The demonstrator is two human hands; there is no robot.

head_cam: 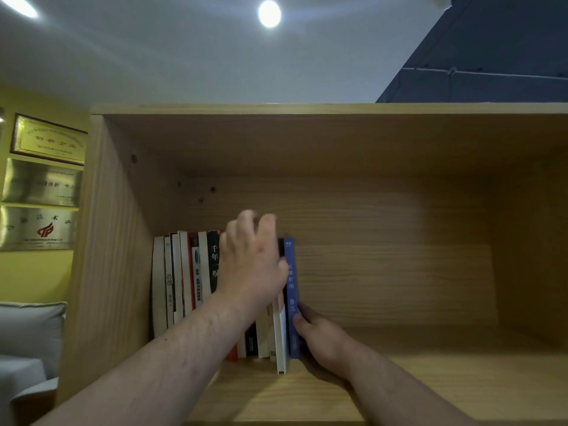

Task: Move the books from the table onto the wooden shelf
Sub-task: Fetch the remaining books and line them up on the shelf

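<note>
Nearest, along the pale, straight-grained front board of the light wooden shelf (399, 392), two bare forearms reaching in. Right hand (321, 332) low at the end of the row, pinching a slim blue paperback book (291, 284): thumb flat on the lower spine, fingers tucked behind its right cover. Blue paperback book upright on the shelf board, last on the right, touching a thin white book (279, 342) jutting forward of the others. Left hand (252, 265) higher, palm over the spines just left of the blue one, fingers bent across the top edges and blurred; gripping or merely resting, cannot tell. Further left, a row of upright books (181, 281) in cream, red and black, matte spines with printed characters, close to the shelf's left wall. Behind, smooth wood-grain back panel with dark screw heads. Beyond the shelf, a soft grey cushion (30, 330), shiny metal plaques (46, 139) on a yellow wall, a round glowing ceiling lamp (269, 13).
</note>
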